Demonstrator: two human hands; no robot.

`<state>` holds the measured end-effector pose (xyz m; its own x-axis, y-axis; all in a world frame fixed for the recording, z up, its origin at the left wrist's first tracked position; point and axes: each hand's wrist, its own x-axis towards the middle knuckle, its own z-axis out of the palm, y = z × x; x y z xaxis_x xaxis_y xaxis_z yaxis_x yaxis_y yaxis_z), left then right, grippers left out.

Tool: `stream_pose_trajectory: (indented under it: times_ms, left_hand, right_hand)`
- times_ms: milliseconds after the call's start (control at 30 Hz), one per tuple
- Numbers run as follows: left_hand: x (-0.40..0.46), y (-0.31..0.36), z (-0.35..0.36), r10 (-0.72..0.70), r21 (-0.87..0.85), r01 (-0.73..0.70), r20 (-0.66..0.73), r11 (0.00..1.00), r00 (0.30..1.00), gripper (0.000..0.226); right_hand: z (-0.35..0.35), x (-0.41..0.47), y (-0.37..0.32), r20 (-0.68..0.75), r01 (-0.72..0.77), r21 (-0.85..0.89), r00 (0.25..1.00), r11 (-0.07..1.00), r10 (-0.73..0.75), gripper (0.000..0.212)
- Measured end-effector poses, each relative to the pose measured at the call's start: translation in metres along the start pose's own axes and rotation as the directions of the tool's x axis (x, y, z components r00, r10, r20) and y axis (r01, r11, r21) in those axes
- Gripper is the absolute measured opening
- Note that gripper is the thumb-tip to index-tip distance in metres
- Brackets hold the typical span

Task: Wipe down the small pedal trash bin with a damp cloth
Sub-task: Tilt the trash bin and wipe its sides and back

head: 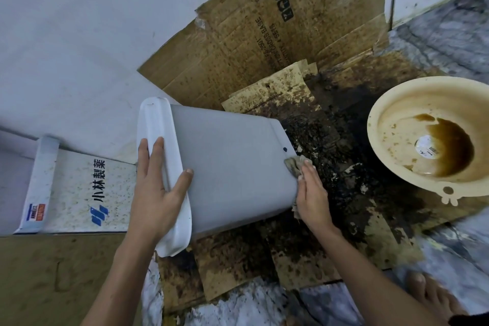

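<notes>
Head view is showing a filthy corner: a stained cardboard sheet [264, 42] is leaning against the wall beyond both hands, and more soiled cardboard is lying flat on the floor beneath them. A cream basin [434, 137], well out past the right hand, is holding a pool of brown water. A printed white box [79, 188] is lying just outside the left hand.

The small grey pedal trash bin [230, 167] is being held tipped on its side between the two hands, its white lid [164, 174] toward the person and its base pointing away to the right, over the dirty cardboard.

The left hand [156, 193] is clamping the lid end, fingers spread across the white lid and thumb pressing on the grey wall, keeping the bin steady. The right hand [312, 196] is lying flat, fingers together, pressing a grimy cloth [295, 167] against the bin's base end; most of the cloth is hidden under the palm.

Assessment: wiping is under way at the bottom edge. The broad grey side is looking clean; the far sides are not visible. The cloth is appearing heavily soiled, so the next move is likely calling for rinsing it, though the basin's water is looking dirty, then rotating the bin under the left hand to present an unwiped face, lid included.
</notes>
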<state>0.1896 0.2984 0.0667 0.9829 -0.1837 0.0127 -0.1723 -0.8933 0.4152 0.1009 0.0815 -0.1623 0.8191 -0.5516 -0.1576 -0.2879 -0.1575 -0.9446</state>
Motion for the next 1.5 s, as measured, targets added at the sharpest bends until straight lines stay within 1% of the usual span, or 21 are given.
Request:
stream_pose_trajectory:
  times_ms: [67,133,200,267,333,400,433,533,600,667,800,867,967,1067,1133,1200,1267,1333,1433,1500]
  left_hand:
    - [0.000,-0.001,0.000,0.005,-0.001,-0.005,0.000,1.000,1.000,0.078]
    - [0.001,-0.001,0.000,0.002,0.000,-0.002,0.000,1.000,1.000,0.078]
    - [0.001,-0.002,-0.001,-0.008,0.006,0.008,0.004,1.000,1.000,0.079]
    - [0.000,-0.004,-0.002,-0.015,-0.002,0.015,0.002,1.000,1.000,0.079]
    - [0.000,-0.004,-0.002,-0.015,-0.013,0.015,0.001,1.000,1.000,0.080]
    - [-0.001,-0.003,-0.003,-0.011,-0.023,0.011,0.003,1.000,1.000,0.081]
    - [-0.002,-0.002,-0.004,-0.003,-0.028,0.003,0.003,1.000,1.000,0.081]
    - [-0.012,0.001,-0.005,0.061,-0.039,-0.061,-0.005,0.997,0.998,0.084]
    - [-0.023,0.000,-0.007,0.130,-0.042,-0.130,-0.006,0.991,0.992,0.087]
    - [-0.037,-0.004,-0.010,0.206,-0.044,-0.206,-0.004,0.978,0.979,0.088]
    - [-0.066,-0.015,-0.012,0.323,-0.059,-0.322,0.005,0.945,0.946,0.090]
    - [-0.080,-0.024,-0.012,0.355,-0.048,-0.354,0.010,0.934,0.935,0.093]
    - [-0.097,-0.041,-0.014,0.365,-0.028,-0.364,0.024,0.931,0.931,0.101]
    - [-0.112,-0.056,-0.015,0.392,0.027,-0.393,0.036,0.919,0.919,0.109]
    - [-0.120,-0.063,-0.014,0.428,0.051,-0.430,0.038,0.902,0.903,0.114]
    - [-0.125,-0.065,-0.013,0.444,0.033,-0.445,0.032,0.895,0.895,0.113]
    - [-0.125,-0.063,-0.016,0.424,-0.033,-0.424,-0.005,0.905,0.906,0.107]
    - [-0.115,-0.052,-0.024,0.368,-0.153,-0.373,-0.061,0.915,0.928,0.101]
    - [-0.080,-0.019,-0.041,0.226,-0.307,-0.248,-0.107,0.919,0.968,0.100]
    - [-0.050,0.007,-0.054,0.113,-0.355,-0.139,-0.093,0.925,0.989,0.097]
  right_hand:
    - [0.002,-0.010,0.002,-0.065,-0.024,0.031,0.998,0.999,0.026,0.041]
    - [0.009,-0.032,-0.003,-0.128,0.019,0.055,0.992,0.998,-0.011,0.040]
    - [0.018,-0.056,-0.016,-0.148,0.041,0.091,0.989,0.995,-0.028,0.043]
    - [0.026,-0.075,-0.037,-0.116,0.098,0.133,0.990,0.986,-0.083,0.044]
    - [0.033,-0.084,-0.062,-0.051,0.205,0.147,0.979,0.968,-0.199,0.046]
    - [0.040,-0.078,-0.086,-0.014,0.297,0.095,0.955,0.950,-0.297,0.044]
    - [0.043,-0.070,-0.097,0.003,0.319,0.068,0.947,0.945,-0.320,0.041]
    - [0.043,-0.035,-0.117,0.104,0.320,0.060,0.940,0.945,-0.325,0.040]
    - [0.037,-0.014,-0.118,0.135,0.329,0.028,0.934,0.944,-0.330,0.042]
    - [0.028,-0.001,-0.111,0.105,0.329,0.028,0.938,0.944,-0.330,0.043]
    - [0.004,0.014,-0.096,0.023,0.272,0.066,0.962,0.960,-0.274,0.046]
    - [-0.006,0.023,-0.096,-0.005,0.274,0.079,0.962,0.958,-0.274,0.046]
    - [-0.021,0.040,-0.108,-0.035,0.288,0.094,0.958,0.953,-0.285,0.044]
    - [-0.033,0.057,-0.123,-0.030,0.322,-0.011,0.946,0.947,-0.322,0.040]
    - [-0.041,0.066,-0.131,0.020,0.330,-0.102,0.944,0.938,-0.330,0.038]
    - [-0.049,0.070,-0.134,0.095,0.325,-0.145,0.945,0.934,-0.314,0.036]
    - [-0.057,0.065,-0.132,0.138,0.340,-0.151,0.937,0.928,-0.321,0.035]
    - [-0.061,0.054,-0.128,0.112,0.374,-0.130,0.926,0.918,-0.361,0.034]
    - [-0.063,0.038,-0.122,0.039,0.394,-0.093,0.919,0.914,-0.392,0.032]
    - [-0.064,0.030,-0.121,0.034,0.396,-0.079,0.918,0.915,-0.395,0.032]
